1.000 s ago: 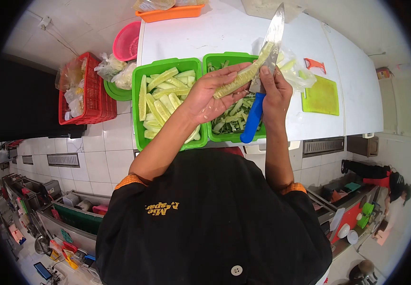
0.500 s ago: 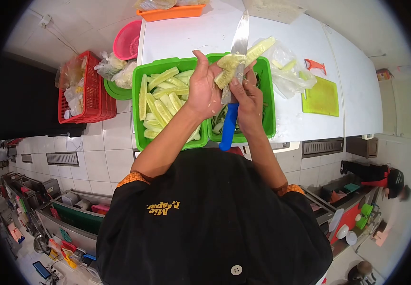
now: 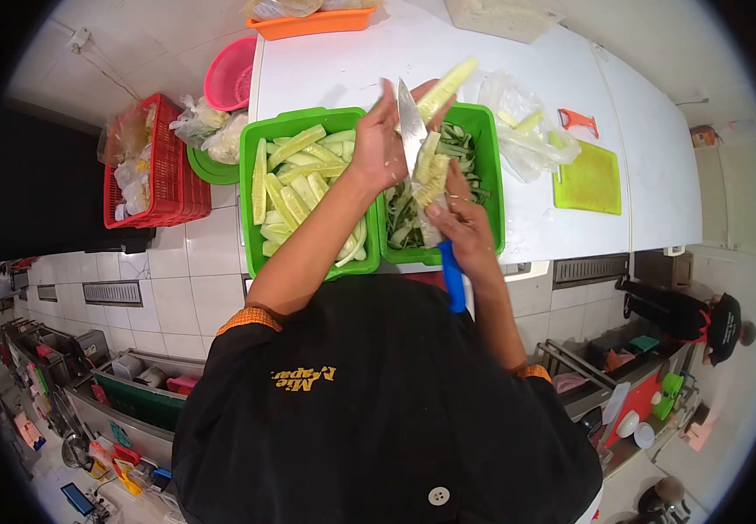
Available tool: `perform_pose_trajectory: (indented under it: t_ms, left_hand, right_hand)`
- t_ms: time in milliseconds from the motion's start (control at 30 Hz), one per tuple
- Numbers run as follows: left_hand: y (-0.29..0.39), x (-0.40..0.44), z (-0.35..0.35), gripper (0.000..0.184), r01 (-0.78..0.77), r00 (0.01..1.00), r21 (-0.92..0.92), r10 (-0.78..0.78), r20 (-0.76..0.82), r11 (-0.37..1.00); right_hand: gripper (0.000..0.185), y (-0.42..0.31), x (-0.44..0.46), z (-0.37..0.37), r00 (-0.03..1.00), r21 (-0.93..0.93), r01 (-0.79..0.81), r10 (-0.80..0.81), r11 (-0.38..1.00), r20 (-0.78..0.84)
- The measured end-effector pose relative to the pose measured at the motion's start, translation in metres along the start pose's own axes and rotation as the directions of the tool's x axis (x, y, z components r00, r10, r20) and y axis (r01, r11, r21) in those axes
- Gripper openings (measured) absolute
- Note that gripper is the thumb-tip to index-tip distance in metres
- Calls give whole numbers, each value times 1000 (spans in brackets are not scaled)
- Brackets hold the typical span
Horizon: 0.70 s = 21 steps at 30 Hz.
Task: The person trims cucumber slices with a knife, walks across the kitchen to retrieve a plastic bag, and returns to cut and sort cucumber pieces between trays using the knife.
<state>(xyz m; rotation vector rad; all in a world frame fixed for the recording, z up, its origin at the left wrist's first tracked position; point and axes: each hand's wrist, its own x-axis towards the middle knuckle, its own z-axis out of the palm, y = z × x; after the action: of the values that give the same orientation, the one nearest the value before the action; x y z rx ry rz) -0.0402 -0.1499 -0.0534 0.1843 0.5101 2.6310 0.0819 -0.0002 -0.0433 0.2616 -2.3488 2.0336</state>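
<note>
My left hand (image 3: 378, 150), palm upward with its fingers partly behind the blade, holds a long pale-green cucumber spear (image 3: 449, 86). In my right hand (image 3: 467, 229) is a knife (image 3: 412, 125) with a blue handle, its blade lying across the left palm and pointing away from me. Soft, seedy cucumber core (image 3: 433, 175) clings along the blade, close to the right fingers. Under my left forearm stands a green bin (image 3: 249, 188) full of peeled cucumber spears (image 3: 297, 188). Below my hands, a second green bin (image 3: 497, 196) contains dark green peel strips (image 3: 404, 223).
Right of the bins, a clear plastic bag (image 3: 517, 131) with cucumber pieces, an orange peeler (image 3: 579, 120) and a yellow-green cutting board (image 3: 587, 177) lie on the white table (image 3: 343, 70). A red crate (image 3: 159, 166) stands left. Another person (image 3: 688, 319) is at the far right.
My right hand has drawn the knife down and toward me, carrying the seedy core on the blade. The spear in my left hand has shifted left.
</note>
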Motion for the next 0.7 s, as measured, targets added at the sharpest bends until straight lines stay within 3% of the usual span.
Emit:
perform_pose_trajectory:
  t_ms: [33,67,133,167,233,267,367,433,500,533,567,633,700]
  left_hand:
    - [-4,1,-7,75,-9,998,38,11,-67,999]
    - [-6,1,-15,54,-41,990,-61,33,-134,997]
    - [-7,-3,-29,53,-148,977,96,161,-143,984]
    - [-5,-5,-35,53,-200,965,171,224,-138,965]
    - [5,-17,-40,50,-264,930,196,303,-208,944]
    - [9,-27,-39,48,-291,910,195,334,-245,937]
    - [14,-39,-47,46,-314,885,233,372,-280,921]
    - [11,-51,-52,46,-265,905,243,328,-271,933]
    - [-1,-52,-44,42,-217,936,288,282,-211,933]
    - [-8,-52,-37,41,-176,954,338,244,-173,925]
    - [-18,-51,-31,39,-135,969,387,202,-139,912]
    - [-39,-41,-15,36,-123,978,418,181,-100,900]
    - [-60,-34,-18,36,-82,986,508,145,-86,858]
  right_hand:
    - [28,-1,-2,-11,1000,-44,6,-5,999,24]
    - [29,-2,-4,-23,999,-88,14,-10,996,46]
    - [22,-11,-9,-35,1000,-209,-20,23,978,16]
    - [18,-5,-11,-39,998,-472,-58,69,880,5]
    - [12,27,-16,-47,988,-866,-113,149,488,-45]
    - [14,51,-21,-49,998,-869,-67,34,491,-58]
    - [12,42,-27,-66,996,-932,-70,76,357,-45]
    - [13,23,-22,-74,991,-920,-133,58,368,-121]
    - [12,9,-4,-94,981,-773,-177,174,609,-87]
    - [15,-1,6,-89,982,-515,-186,163,837,-90]
    - [18,-11,14,-77,983,-197,-173,157,965,-93]
    - [24,-24,32,-51,976,265,-154,188,952,-109]
    - [29,-27,51,-30,957,498,-167,261,851,-126]
